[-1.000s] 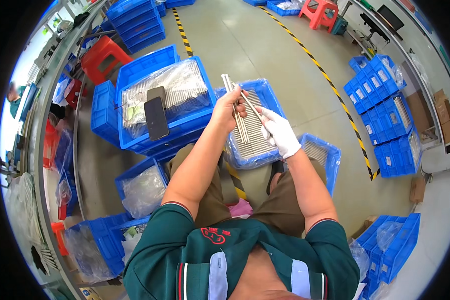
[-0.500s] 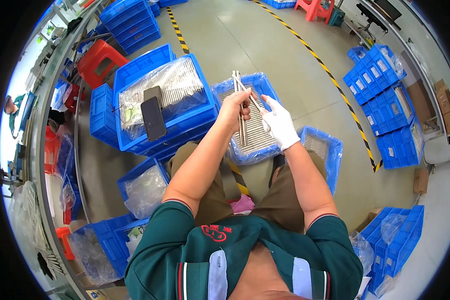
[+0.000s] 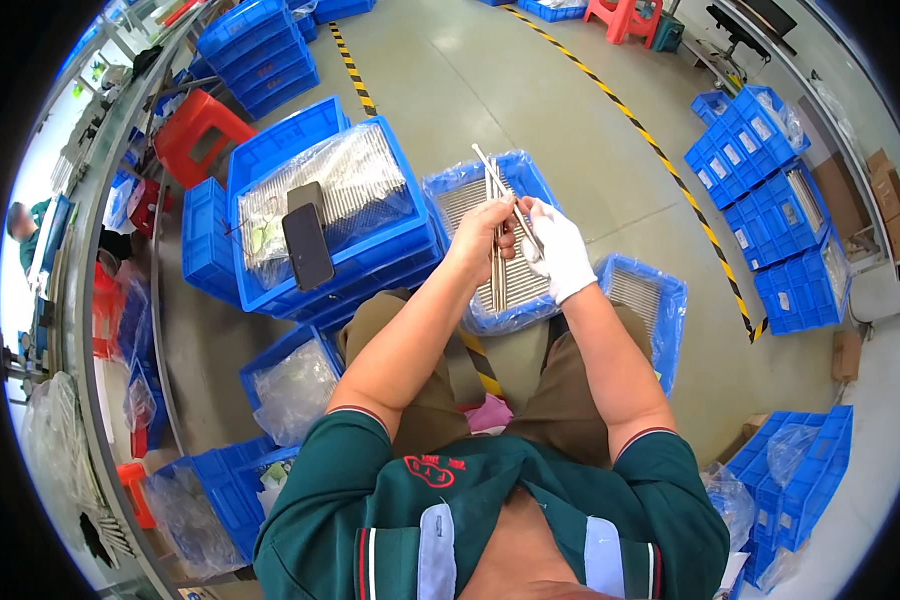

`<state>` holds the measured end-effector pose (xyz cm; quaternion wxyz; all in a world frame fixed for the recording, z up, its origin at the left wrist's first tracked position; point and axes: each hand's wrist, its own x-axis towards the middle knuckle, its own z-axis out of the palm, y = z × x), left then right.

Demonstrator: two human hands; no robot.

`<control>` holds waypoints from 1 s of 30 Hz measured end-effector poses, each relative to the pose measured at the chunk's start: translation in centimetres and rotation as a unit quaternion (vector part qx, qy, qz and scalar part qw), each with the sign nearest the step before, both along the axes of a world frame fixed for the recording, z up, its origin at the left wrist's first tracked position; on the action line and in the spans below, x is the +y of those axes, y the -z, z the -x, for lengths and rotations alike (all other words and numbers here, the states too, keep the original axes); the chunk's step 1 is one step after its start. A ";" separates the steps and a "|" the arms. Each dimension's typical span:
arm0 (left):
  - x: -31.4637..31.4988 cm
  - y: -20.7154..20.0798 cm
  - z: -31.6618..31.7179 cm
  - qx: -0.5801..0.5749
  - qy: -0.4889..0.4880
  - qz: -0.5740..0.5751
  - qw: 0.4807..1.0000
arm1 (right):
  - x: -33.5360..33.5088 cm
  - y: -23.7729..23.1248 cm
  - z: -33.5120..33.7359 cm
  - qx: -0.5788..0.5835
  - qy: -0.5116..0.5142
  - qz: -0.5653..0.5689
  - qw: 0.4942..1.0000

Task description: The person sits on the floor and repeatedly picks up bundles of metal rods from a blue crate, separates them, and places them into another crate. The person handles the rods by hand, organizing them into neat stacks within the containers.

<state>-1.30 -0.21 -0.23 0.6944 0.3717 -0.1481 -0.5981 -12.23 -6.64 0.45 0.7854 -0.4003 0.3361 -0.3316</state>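
My bare left hand [image 3: 486,228] is closed round several thin silver metal rods [image 3: 498,285], whose ends stick out above and below the fist. My right hand [image 3: 560,252], in a white glove, pinches one slanting metal rod [image 3: 525,222] close beside the left fingers. That rod appears to cross the others at the top. Both hands are above a blue bin [image 3: 519,322] lined with clear plastic, in which rows of similar rods lie side by side. The hands partly hide the rods in this bin.
At left, stacked blue crates [image 3: 320,297] hold plastic-covered rods, with a black phone [image 3: 308,240] on top. A smaller blue bin [image 3: 672,330] of rods stands by my right knee. Red stool [image 3: 195,135], far left; crate stacks [image 3: 785,235], right. A person [image 3: 25,225] is at the left edge.
Both hands have come slightly lower and nearer to me. The rod in my right hand has slid down and tilts more, its top end now left of the bundle.
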 end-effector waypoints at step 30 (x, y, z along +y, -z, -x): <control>1.2 2.4 0.4 0.012 0.226 0.018 0.974 | -10.9 0.4 3.6 0.098 0.129 0.072 0.984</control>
